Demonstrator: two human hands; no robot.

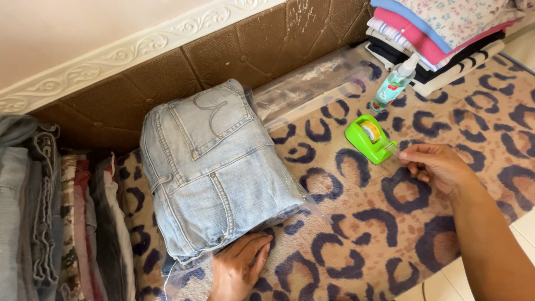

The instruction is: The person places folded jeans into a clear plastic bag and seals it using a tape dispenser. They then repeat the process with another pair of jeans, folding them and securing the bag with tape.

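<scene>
From the head camera, the left hand (238,271) lies flat, fingers spread open, pressing the near edge of a clear plastic bag (290,95) that holds a folded pale blue denim garment (214,167) in the middle of the scene. The right hand (437,166) sits to the right, fingertips pinched together just beside a bright green tape dispenser (369,137); whether they grip tape I cannot tell. Open room lies between the hands on the leopard-print plush blanket (362,223). Beyond the dispenser lies a clear spray bottle (394,83). A stack of folded clothes (440,33) fills the far right corner, upright folded garments (61,217) line the left, and a brown padded wall panel (223,50) runs behind
</scene>
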